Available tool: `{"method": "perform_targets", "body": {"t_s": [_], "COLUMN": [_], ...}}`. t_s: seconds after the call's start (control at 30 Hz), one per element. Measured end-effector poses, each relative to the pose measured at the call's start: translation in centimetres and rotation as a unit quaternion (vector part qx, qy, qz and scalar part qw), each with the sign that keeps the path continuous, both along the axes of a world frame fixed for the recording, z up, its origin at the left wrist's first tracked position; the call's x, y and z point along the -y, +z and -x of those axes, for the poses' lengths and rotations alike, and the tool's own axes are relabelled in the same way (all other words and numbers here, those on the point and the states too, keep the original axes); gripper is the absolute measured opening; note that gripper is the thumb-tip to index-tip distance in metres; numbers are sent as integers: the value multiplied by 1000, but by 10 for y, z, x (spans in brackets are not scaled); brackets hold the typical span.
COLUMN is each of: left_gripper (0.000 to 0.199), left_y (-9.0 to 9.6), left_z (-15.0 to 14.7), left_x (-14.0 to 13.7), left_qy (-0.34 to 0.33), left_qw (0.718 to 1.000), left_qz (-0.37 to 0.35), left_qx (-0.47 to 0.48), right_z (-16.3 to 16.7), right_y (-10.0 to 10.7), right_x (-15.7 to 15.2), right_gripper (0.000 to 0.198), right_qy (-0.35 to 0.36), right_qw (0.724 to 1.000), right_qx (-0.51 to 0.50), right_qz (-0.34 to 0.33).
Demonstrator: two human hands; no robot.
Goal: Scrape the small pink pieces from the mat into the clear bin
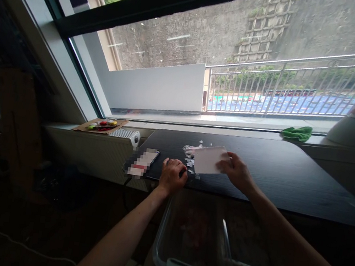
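Observation:
My right hand [237, 170] grips the right edge of a white card [209, 160] between thumb and fingers, tilted just above the dark tabletop [264, 170]. Small white paper scraps [190, 155] lie scattered to the left of the card and partly behind it. Beside these scraps, at the table's front edge, my left hand [173, 177] is closed with its fingers curled. Whatever those fingers may hold is hidden. Below the table edge and between my forearms is a clear plastic box [160, 235] with a latch; its contents are too dark to make out.
A phone [142, 162], partly blurred out, lies at the table's left end. Past it is a radiator [90, 147] with a cardboard sheet [83, 127] holding small colourful items. A green cloth [297, 133] and a whitish container [354, 128] sit on the windowsill.

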State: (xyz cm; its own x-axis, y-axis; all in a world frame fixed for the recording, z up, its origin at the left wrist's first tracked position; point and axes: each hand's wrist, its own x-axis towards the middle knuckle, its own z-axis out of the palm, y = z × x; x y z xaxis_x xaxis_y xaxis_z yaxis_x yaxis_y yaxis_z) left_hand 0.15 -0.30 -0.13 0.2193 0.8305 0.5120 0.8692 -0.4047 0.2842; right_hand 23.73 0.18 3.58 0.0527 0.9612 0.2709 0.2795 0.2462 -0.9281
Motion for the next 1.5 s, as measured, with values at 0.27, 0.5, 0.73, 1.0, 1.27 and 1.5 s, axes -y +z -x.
{"method": "perform_targets", "body": {"t_s": [0.27, 0.5, 0.73, 1.0, 1.27, 1.5], "left_gripper": [12, 12, 12, 12, 13, 14], "left_y": [3, 3, 5, 4, 2, 1], "left_z": [-2, -2, -3, -2, -2, -1], "left_x": [1, 2, 3, 2, 1, 0], "left_qy": [3, -2, 1, 2, -1, -1], "left_qw": [1000, 1000, 1000, 1000, 1000, 1000], "left_qz": [4, 5, 11, 10, 7, 11], "left_qx": [10, -1, -4, -2, -4, -5], "right_z": [-15, -22, -33, -18, -14, -8], "right_y": [1, -13, -24, -23, -21, -24], "right_x": [6, 8, 6, 8, 12, 6], "right_gripper": [36, 38, 40, 35, 34, 34], "right_qy": [-22, 1, -51, -9, 12, 17], "right_qw": [999, 999, 998, 998, 995, 996], "right_qx": [-22, -23, -34, -54, -73, -76], "right_qz": [22, 26, 27, 41, 69, 33]}}
